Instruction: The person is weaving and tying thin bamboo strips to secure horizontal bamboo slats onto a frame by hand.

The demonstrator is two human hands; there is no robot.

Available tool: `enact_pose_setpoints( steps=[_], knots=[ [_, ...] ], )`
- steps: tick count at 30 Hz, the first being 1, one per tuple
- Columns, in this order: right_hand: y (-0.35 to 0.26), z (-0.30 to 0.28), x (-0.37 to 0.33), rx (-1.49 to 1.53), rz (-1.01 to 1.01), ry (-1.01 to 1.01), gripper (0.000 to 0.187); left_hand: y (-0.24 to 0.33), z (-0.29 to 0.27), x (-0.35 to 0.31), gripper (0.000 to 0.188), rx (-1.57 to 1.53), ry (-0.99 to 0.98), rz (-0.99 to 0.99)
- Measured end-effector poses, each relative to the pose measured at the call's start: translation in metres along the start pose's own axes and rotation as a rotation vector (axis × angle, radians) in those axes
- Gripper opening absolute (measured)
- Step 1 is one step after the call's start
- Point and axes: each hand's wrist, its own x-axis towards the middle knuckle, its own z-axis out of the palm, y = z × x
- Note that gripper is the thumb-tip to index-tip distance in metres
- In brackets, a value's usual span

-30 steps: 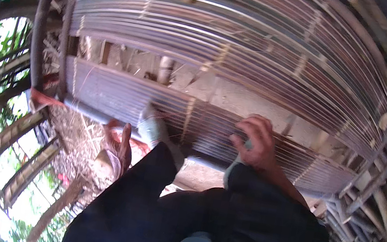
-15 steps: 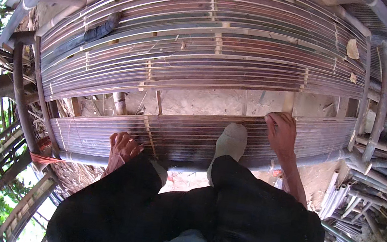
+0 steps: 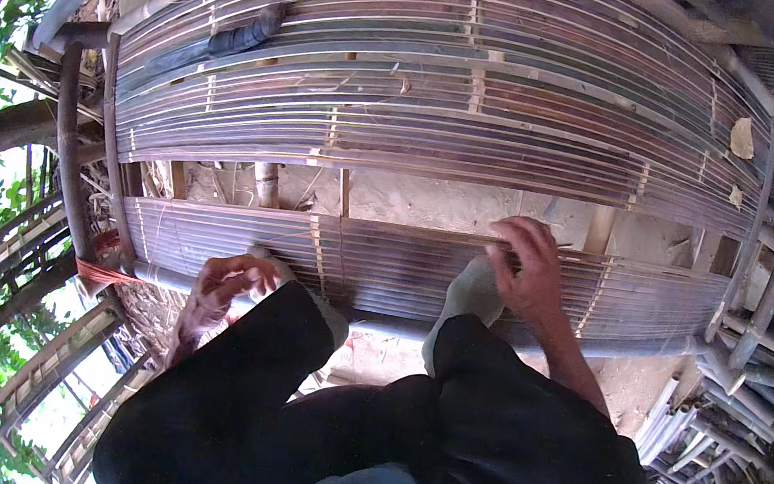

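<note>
A long slatted bench seat (image 3: 401,280) of thin, dark bamboo strips lies under my feet, its strips crossed by pale bindings. My right hand (image 3: 532,273) is over the far edge of these strips, beside my right socked foot (image 3: 475,292). Its fingers are bent and spaced from the thumb, with nothing visible between them. My left hand (image 3: 226,286) is near the bench's near edge, beside my left knee and foot. Those fingers are loosely bent and slightly apart, with no held object showing. Fine reddish thread (image 3: 154,241) crosses the strips at the left end.
Beyond a gap showing bare ground (image 3: 394,198) spreads a wider slatted panel (image 3: 376,119). On it lie a dark wrapped tool-like thing (image 3: 237,38) and a dry leaf (image 3: 743,138). Poles (image 3: 72,152) frame the left end, with red cord (image 3: 104,273). Bamboo lengths (image 3: 766,404) are stacked at right.
My right hand has moved left along the far edge, closer to my right foot, and its fingers have spread. My left hand has shifted and its fingers have loosened. The view has shifted slightly.
</note>
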Motion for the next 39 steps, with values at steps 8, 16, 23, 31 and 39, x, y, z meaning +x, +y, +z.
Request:
enact_pose_setpoints(
  steps=[8, 16, 23, 31, 39],
  knots=[
    [-0.013, 0.021, 0.000, -0.032, -0.051, -0.104, 0.020, 0.023, -0.023, -0.017, 0.034, -0.110, 0.033, 0.089],
    [-0.005, 0.021, 0.005, 0.064, 0.100, 0.053, 0.013, 0.026, -0.005, 0.070, 0.012, 0.748, 0.253, 0.491],
    [-0.007, -0.030, -0.014, 0.404, 0.612, 0.078, 0.021, 0.023, 0.104, 0.143, 0.025, 0.773, 0.138, 0.933],
    [0.006, -0.008, -0.059, 0.424, 0.625, 0.187, 0.021, 0.003, 0.204, 0.178, 0.046, 0.780, -0.145, 1.024],
    [-0.021, 0.015, -0.065, -0.033, 0.014, 0.024, 0.018, 0.041, 0.210, 0.149, 0.067, 0.644, -0.265, 0.729]
  ],
)
